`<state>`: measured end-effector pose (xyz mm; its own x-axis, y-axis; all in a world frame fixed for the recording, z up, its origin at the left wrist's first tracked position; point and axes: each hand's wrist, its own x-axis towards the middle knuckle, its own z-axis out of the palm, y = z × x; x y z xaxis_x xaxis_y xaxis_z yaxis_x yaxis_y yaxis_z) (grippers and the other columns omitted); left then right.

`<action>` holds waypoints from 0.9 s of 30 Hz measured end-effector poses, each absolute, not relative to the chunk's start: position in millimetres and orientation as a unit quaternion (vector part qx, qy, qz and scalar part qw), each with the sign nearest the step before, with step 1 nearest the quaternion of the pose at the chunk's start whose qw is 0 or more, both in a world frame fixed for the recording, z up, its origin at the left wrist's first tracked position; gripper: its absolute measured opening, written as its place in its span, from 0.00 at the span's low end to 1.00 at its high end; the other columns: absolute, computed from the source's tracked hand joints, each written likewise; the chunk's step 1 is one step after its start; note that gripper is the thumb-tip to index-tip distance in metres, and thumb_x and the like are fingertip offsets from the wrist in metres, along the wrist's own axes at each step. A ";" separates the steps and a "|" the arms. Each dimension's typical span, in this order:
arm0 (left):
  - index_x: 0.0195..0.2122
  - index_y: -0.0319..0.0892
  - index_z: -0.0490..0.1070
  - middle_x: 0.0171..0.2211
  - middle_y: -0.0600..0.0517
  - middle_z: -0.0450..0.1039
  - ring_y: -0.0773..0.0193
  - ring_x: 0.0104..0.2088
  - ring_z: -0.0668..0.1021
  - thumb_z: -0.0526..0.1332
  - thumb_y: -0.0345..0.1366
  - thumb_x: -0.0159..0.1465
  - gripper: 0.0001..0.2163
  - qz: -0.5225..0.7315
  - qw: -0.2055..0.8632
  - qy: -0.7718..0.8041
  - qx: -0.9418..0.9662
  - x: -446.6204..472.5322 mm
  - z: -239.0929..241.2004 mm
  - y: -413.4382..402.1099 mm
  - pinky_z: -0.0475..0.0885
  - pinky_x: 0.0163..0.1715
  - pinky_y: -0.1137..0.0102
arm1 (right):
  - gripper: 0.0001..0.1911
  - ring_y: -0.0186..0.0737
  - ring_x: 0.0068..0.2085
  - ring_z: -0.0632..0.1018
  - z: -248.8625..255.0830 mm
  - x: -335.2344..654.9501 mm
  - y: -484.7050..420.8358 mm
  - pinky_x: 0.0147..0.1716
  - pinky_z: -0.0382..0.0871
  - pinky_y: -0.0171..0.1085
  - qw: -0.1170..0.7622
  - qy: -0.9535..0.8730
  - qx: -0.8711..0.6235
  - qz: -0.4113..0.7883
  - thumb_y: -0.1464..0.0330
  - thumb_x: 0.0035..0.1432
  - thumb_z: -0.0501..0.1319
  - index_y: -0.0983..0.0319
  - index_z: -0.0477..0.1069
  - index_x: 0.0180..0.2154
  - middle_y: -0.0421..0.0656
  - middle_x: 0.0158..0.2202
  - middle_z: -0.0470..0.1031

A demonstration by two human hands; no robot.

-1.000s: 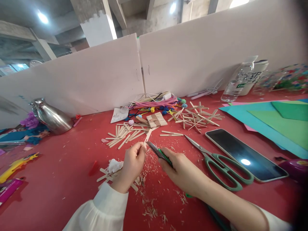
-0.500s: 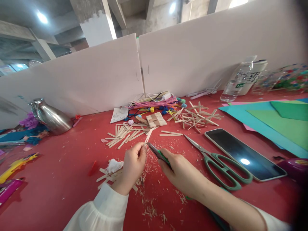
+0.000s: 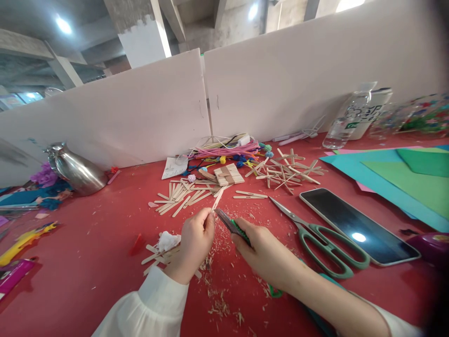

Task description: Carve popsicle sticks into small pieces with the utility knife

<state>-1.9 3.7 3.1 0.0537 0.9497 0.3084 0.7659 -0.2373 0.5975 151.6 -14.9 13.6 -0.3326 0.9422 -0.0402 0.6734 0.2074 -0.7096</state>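
Note:
In my left hand [image 3: 195, 242] a wooden craft stick [image 3: 218, 198] is pinched between thumb and fingers, slanting up and away. My right hand [image 3: 262, 250] is closed round a utility knife [image 3: 228, 222], dark with green edging, its tip at the stick just beyond my left fingertips. Wood shavings [image 3: 220, 306] are scattered over the red table below both hands. Beyond the stick's far end lies a small panel of joined craft sticks [image 3: 229, 174]. Loose craft sticks [image 3: 182, 195] spread to its left, and more lie under crumpled white tissue [image 3: 167, 241] beside my left wrist.
Green-handled scissors [image 3: 326, 245] and a phone [image 3: 358, 224] lie right of my right hand. Coloured paper [image 3: 379, 178] and a water bottle [image 3: 347, 117] are farther right. A steel jug [image 3: 75, 168] stands at left. A tangled stick pile [image 3: 284, 171] sits before the white partition [image 3: 140, 117].
Both hands keep their grips, and the knife stays at the stick with barely any shift. The whole view has moved slightly.

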 end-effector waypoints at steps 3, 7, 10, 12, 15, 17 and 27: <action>0.28 0.41 0.65 0.18 0.57 0.57 0.68 0.19 0.61 0.46 0.39 0.64 0.13 0.324 0.154 0.609 0.707 -1.0 3.0 3.0 0.54 0.21 0.75 | 0.07 0.34 0.20 0.60 13.8 149.5 -15.9 0.21 0.46 0.34 0.195 -0.745 -0.557 0.311 0.71 0.57 0.47 0.58 0.52 0.27 0.37 0.19 0.62; 0.28 0.41 0.66 0.18 0.56 0.58 0.68 0.19 0.61 0.47 0.39 0.64 0.13 0.333 0.168 0.606 0.703 -0.2 1.2 2.7 0.54 0.20 0.75 | 0.07 0.33 0.20 0.60 13.8 149.2 -14.8 0.21 0.45 0.34 0.193 -0.742 -0.564 0.307 0.72 0.57 0.47 0.58 0.52 0.27 0.38 0.20 0.62; 0.29 0.40 0.67 0.18 0.56 0.58 0.68 0.19 0.63 0.47 0.40 0.64 0.13 0.344 0.189 0.594 0.702 -0.1 -0.7 2.9 0.55 0.20 0.76 | 0.08 0.34 0.21 0.62 13.3 151.4 -12.4 0.21 0.47 0.33 0.204 -0.737 -0.567 0.306 0.71 0.58 0.47 0.58 0.51 0.27 0.38 0.21 0.64; 0.30 0.40 0.68 0.17 0.57 0.58 0.68 0.18 0.63 0.48 0.41 0.64 0.14 0.352 0.200 0.593 0.696 -0.4 -1.5 3.1 0.55 0.20 0.76 | 0.08 0.34 0.21 0.63 13.1 152.6 -11.2 0.21 0.48 0.33 0.211 -0.737 -0.565 0.305 0.70 0.58 0.46 0.58 0.51 0.27 0.38 0.21 0.64; 0.31 0.40 0.69 0.16 0.58 0.59 0.68 0.17 0.63 0.48 0.42 0.64 0.14 0.367 0.216 0.593 0.683 -1.4 -1.6 3.6 0.56 0.19 0.76 | 0.08 0.34 0.21 0.63 13.5 152.6 -11.2 0.22 0.49 0.33 0.216 -0.742 -0.555 0.307 0.70 0.59 0.46 0.57 0.50 0.27 0.38 0.21 0.64; 0.30 0.40 0.68 0.16 0.58 0.58 0.68 0.17 0.62 0.48 0.42 0.64 0.14 0.374 0.226 0.591 0.679 -2.0 -1.3 3.9 0.57 0.20 0.75 | 0.08 0.34 0.22 0.64 14.1 151.8 -12.4 0.22 0.50 0.33 0.216 -0.747 -0.547 0.310 0.70 0.58 0.46 0.57 0.50 0.27 0.38 0.21 0.65; 0.26 0.41 0.62 0.17 0.58 0.59 0.70 0.18 0.62 0.48 0.41 0.64 0.13 0.367 0.220 0.592 0.683 -2.2 -3.4 5.8 0.54 0.20 0.76 | 0.07 0.33 0.21 0.63 14.8 151.6 -14.8 0.21 0.50 0.33 0.191 -0.760 -0.547 0.295 0.70 0.59 0.46 0.58 0.53 0.28 0.38 0.21 0.65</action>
